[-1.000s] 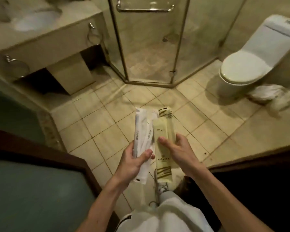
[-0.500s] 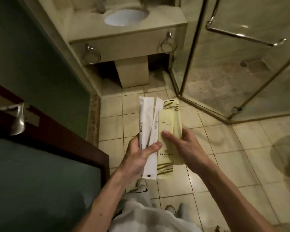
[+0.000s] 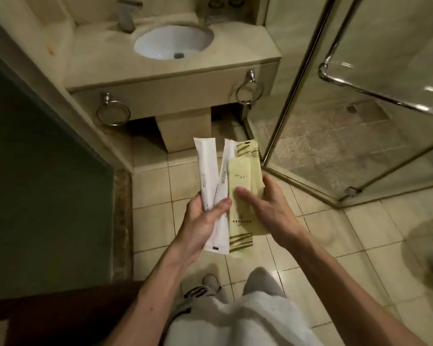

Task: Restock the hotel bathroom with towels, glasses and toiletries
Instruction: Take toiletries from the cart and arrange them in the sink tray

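At the centre of the frame the person holds a fan of sealed toiletry packets above the tiled floor (image 3: 155,186). The left hand (image 3: 205,218) is closed around the lower part of two long white packets (image 3: 206,176), its thumb pressed across their front. The right hand (image 3: 265,206) grips the pale yellow packets (image 3: 240,196) just beside them, thumb flat on the front packet and fingers curled behind the right edge; the yellow ones carry dark stripes at top and bottom and small print too fine to read. The white and yellow packets overlap where the two hands meet. In the upper middle of the frame stands the beige counter (image 3: 90,66) with a white oval basin (image 3: 173,42) sunk into it and a faucet (image 3: 126,16) behind. Two metal towel rings (image 3: 113,113) hang empty on the counter's front panel. The glass shower enclosure (image 3: 360,133) with a chrome bar fills the upper right.
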Tool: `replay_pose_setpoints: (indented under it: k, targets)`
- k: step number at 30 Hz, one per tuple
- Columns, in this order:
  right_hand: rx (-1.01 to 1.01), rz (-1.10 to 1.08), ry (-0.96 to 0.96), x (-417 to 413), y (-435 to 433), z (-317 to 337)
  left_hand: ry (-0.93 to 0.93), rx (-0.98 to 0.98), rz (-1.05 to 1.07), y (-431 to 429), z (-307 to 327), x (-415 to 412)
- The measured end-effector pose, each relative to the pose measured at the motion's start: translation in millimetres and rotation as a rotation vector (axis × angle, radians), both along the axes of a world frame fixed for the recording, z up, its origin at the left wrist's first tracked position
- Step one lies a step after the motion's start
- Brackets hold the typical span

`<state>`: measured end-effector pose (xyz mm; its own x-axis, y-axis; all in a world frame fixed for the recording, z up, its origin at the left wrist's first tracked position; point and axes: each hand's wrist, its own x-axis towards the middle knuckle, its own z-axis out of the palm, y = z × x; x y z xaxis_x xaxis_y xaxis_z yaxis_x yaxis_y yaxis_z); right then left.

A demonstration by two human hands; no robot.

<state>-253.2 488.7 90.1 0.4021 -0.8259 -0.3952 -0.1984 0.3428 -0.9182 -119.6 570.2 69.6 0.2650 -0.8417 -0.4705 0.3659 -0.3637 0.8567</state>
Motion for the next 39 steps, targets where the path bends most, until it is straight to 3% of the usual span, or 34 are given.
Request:
replay_pose_setpoints:
  k: [8,15,21,26,31,39]
  targets:
    - [-0.079,-0.101,0.051,37.0,-127.8,-13.5,-0.133,-0.023,-0.111,-151.7,-14.1,32.1]
    - [0.019,-0.153,0.047,81.0,-261.4,-31.8,-0.353,0.050,-0.024,-279.8,-21.9,72.4]
    - [0.125,-0.100,0.040,136.4,-353.0,-40.8,-0.421,0.124,0.012,-358.5,-26.0,110.2]
    - [0.147,-0.022,-0.038,183.8,-407.4,-44.0,-0.408,0.183,-0.105,-416.1,-24.1,142.8]
    - [0.160,-0.071,-0.048,236.5,-470.6,-52.0,-0.329,0.235,-0.017,-489.6,-34.4,196.6]
    - [0.175,-0.159,-0.061,291.8,-566.9,-55.8,-0.277,-0.018,-0.162,-605.4,-56.2,275.7]
